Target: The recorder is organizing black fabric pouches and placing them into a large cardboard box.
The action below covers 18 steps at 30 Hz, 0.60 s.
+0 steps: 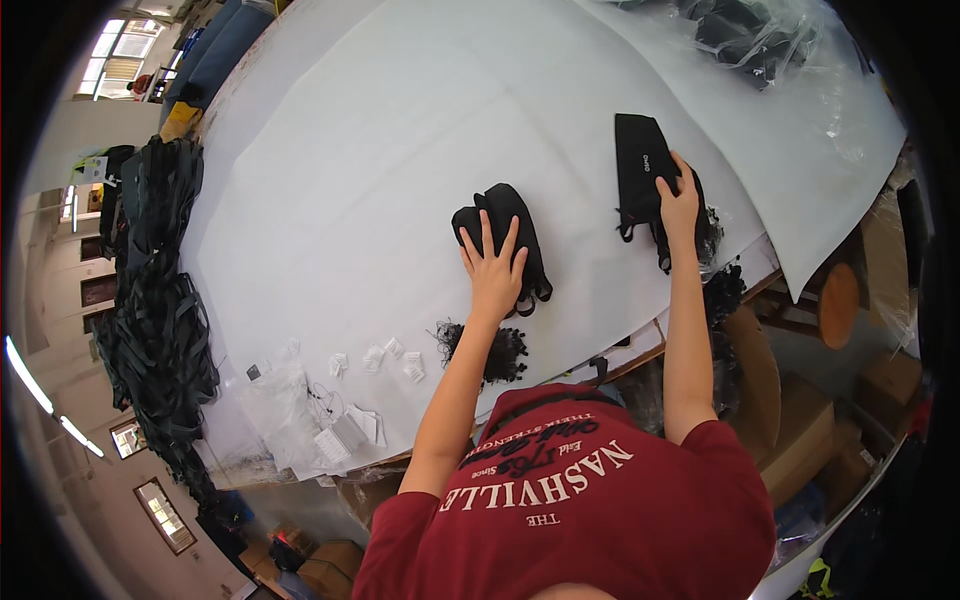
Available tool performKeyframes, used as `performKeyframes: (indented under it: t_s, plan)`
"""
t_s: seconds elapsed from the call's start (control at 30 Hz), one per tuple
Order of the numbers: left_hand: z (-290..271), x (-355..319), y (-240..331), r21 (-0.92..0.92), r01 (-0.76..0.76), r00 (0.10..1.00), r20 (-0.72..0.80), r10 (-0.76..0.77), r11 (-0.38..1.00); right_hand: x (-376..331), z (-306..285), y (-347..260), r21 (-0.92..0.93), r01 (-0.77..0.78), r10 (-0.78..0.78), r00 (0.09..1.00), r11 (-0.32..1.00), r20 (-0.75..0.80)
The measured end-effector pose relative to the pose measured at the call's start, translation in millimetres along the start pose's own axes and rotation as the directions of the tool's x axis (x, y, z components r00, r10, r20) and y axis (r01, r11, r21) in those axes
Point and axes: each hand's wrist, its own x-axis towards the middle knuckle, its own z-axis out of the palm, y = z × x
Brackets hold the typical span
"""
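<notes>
My left hand (492, 275) lies with fingers spread on a black fabric pouch (532, 250), which is folded or bundled and has a small loop at its near end. Farther right, my right hand (680, 205) grips the right edge of a flat black fabric pouch (638, 150) with a small light mark, thumb on top. The fingers under that edge are hidden. Black straps hang from this pouch's near end. Beside my left forearm sits a pile of small black cords (508, 352).
White sheeting covers the large table (350, 200). White tags (345, 437) and clear plastic lie near left. Black straps (155, 300) hang in a thick bundle along the left edge. Clear plastic with black items (745, 40) lies far right. Cardboard boxes (800, 430) and a round wooden stool (837, 305) stand right.
</notes>
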Motion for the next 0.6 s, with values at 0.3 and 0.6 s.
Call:
performKeyframes:
  t_s: [0.3, 0.6]
  plan:
    - [-1, 14, 19, -0.136, 0.031, 0.996, -0.081, -0.042, 0.99, -89, 113, 17, 0.004, -0.254, 0.215, 0.826, 0.967, 0.521]
    - [-2, 10, 16, -0.064, -0.02, 0.999, -0.03, 0.018, 0.998, -92, 118, 16, 0.069, -0.31, 0.194, 0.736, 0.948, 0.649]
